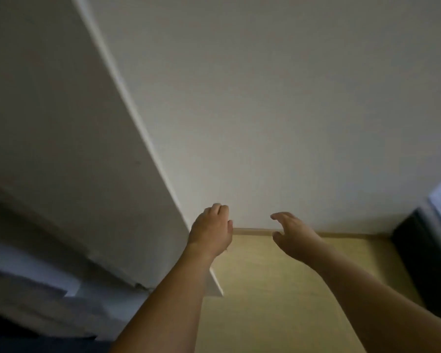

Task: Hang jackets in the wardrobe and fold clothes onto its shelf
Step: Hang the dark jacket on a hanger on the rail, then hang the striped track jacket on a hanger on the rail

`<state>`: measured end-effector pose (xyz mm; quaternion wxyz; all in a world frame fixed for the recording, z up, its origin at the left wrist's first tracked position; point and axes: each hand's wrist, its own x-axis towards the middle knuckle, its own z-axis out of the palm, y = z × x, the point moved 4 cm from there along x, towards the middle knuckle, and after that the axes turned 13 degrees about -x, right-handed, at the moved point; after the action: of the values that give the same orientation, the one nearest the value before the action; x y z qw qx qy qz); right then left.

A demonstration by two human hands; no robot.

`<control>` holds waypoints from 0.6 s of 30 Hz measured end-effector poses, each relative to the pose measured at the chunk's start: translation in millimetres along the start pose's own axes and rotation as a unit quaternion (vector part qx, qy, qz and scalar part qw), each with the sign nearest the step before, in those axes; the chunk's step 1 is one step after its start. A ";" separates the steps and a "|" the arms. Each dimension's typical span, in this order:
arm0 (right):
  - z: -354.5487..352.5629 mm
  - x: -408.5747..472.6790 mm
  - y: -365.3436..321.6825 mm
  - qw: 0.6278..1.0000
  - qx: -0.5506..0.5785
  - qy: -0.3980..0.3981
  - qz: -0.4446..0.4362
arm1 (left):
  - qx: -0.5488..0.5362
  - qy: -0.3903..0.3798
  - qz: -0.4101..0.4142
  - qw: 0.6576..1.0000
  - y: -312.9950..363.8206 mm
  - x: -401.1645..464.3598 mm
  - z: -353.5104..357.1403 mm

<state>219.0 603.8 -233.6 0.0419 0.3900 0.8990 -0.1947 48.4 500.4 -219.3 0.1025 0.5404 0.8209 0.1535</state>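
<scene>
Both my bare arms reach forward in the dim head view. My left hand (211,229) is raised in front of the edge of a tall white panel (61,123), which looks like the wardrobe's side or door; its fingers curl loosely and hold nothing. My right hand (289,231) hovers to the right with fingers spread and slightly bent, empty, in front of a white wall (265,98). No jacket or other clothing is in either hand.
A yellowish wooden floor (278,289) runs below the wall with a skirting board (341,234). A dark object (423,258) stands at the right edge. Pale fabric or bedding (31,276) lies at lower left, blurred.
</scene>
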 end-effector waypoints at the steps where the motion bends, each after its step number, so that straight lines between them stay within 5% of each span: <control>1: -9.8 -12.0 39.9 1.000 0.002 0.011 0.018 | -0.002 -0.003 0.015 1.000 34.9 10.7 15.0; 10: -82.4 -126.0 351.0 0.985 0.018 0.044 0.166 | -0.024 -0.048 0.159 0.986 351.4 74.2 141.1; 18: -103.4 -180.2 524.2 0.969 0.030 0.043 0.243 | 0.004 -0.115 0.212 0.971 515.4 127.9 253.3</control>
<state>727.8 845.0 -263.9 0.0371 0.6060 0.7719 -0.1889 523.6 843.8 -268.6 0.1593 0.7162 0.6713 0.1056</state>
